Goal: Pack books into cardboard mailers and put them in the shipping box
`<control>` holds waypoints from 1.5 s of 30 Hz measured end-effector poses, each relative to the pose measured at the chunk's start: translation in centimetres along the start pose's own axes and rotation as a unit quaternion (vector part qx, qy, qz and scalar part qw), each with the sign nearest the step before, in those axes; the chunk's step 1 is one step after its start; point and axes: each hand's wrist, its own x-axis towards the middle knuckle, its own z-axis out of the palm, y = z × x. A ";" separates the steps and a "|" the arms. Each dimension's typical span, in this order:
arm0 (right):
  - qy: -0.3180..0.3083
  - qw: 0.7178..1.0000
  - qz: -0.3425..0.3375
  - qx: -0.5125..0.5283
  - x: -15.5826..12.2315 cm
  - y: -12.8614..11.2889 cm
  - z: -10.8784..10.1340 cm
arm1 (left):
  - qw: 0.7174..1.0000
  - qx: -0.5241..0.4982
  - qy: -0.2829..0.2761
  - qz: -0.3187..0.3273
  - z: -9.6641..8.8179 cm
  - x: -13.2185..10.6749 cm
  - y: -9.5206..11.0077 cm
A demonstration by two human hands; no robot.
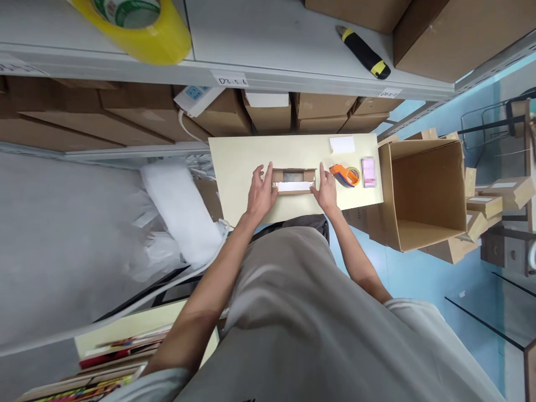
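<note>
A small brown cardboard box (pixel 293 191) lies on the cream tabletop (pixel 240 153), its top open. Inside it a grey surface shows, and a white strip runs along its near side. My left hand (pixel 261 192) grips the left end, thumb at the near corner and index finger stretched along the side. At the opposite end my right hand (pixel 327 191) holds the box the same way, thumb on the near corner. Just right of that hand lies an orange tape dispenser (pixel 345 175). A white card (pixel 342 145) and a pink-and-white label pad (pixel 369 172) are close by.
A large open carton (pixel 427 195) stands against the table's right end. Above the table runs a grey shelf (pixel 259 44) with a yellow tape roll (pixel 167 39) and a utility knife (pixel 364 53). White wrapping material (pixel 180 212) is at left; a power strip (pixel 199 99) hangs behind.
</note>
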 end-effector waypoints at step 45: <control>-0.017 0.987 0.156 -0.047 4.0 13.3 2.7 | 0.988 -0.129 0.088 -0.017 0.0 -1.5 4.3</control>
